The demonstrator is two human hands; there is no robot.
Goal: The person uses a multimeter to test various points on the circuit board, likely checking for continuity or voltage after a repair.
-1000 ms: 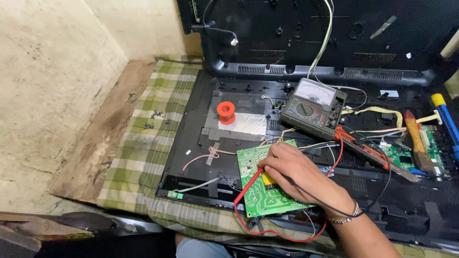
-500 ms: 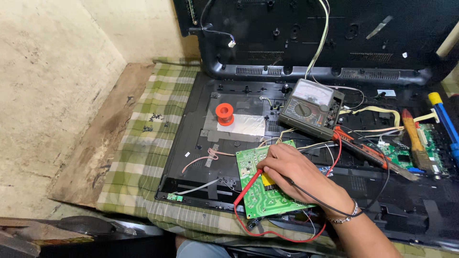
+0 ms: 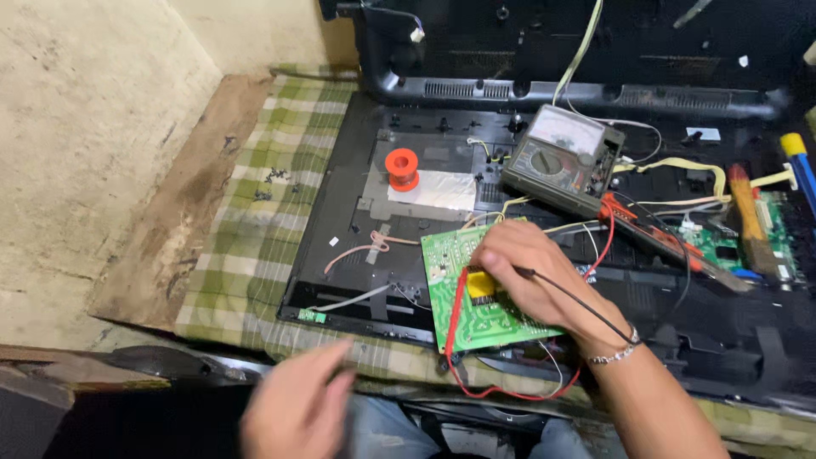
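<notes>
My right hand (image 3: pixel 531 276) rests on a green circuit board (image 3: pixel 476 293) and grips a black meter probe, its black lead running back over my wrist. A red lead (image 3: pixel 476 374) loops around the board's near edge. The board lies on the open back of a flat black television (image 3: pixel 357 195). An analog multimeter (image 3: pixel 557 161) sits behind the board. My left hand (image 3: pixel 297 412) is blurred at the bottom edge, fingers apart, holding nothing, nearest the checked cloth (image 3: pixel 263 229).
An orange solder spool (image 3: pixel 401 167) stands on a silver patch of the panel. A red-handled tool (image 3: pixel 654 234), a brush (image 3: pixel 748 217) and a second green board (image 3: pixel 722 242) lie at right. A black rear cover (image 3: pixel 578 51) stands behind. Small screws (image 3: pixel 268 178) dot the cloth.
My left hand has come into view at the bottom edge, blurred with motion. My right hand stays on the green board with the probe.
</notes>
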